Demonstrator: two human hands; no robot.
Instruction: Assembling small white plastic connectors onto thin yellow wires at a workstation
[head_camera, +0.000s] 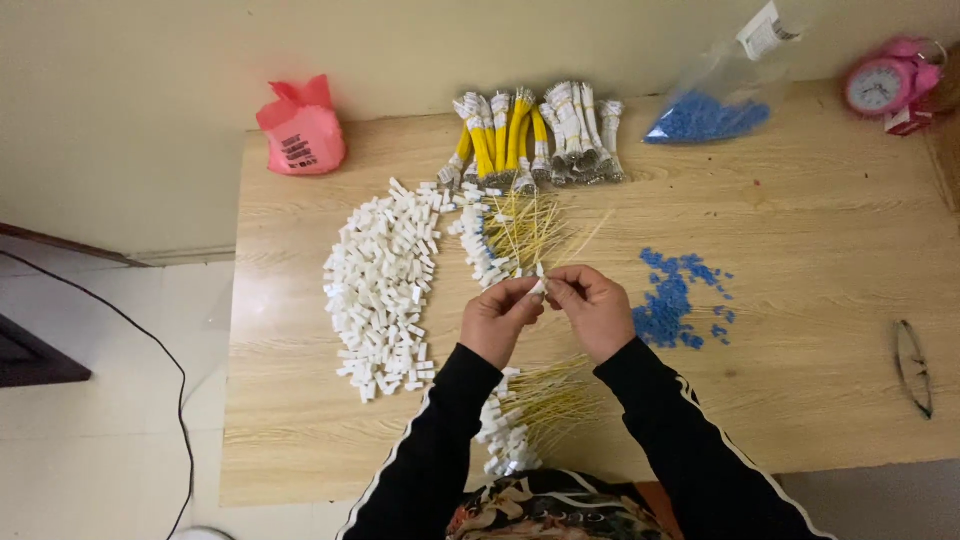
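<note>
My left hand (497, 318) and my right hand (592, 308) meet at the middle of the wooden table (820, 250), fingertips pinched together on a small white connector (539, 288). Just beyond the hands lies a loose bunch of thin yellow wires with white connectors (510, 235). Another bunch of the same wired connectors (525, 415) lies under my forearms near the table's front edge. A big pile of white plastic connectors (385, 285) spreads out to the left of my left hand. Small blue parts (675, 298) are scattered to the right of my right hand.
Bundled yellow and white wires (535, 135) lie at the back of the table. A clear bag of blue parts (715, 105), a pink alarm clock (885, 82) and a pink plastic bag (302, 128) stand along the back edge. Eyeglasses (912, 365) rest at the right.
</note>
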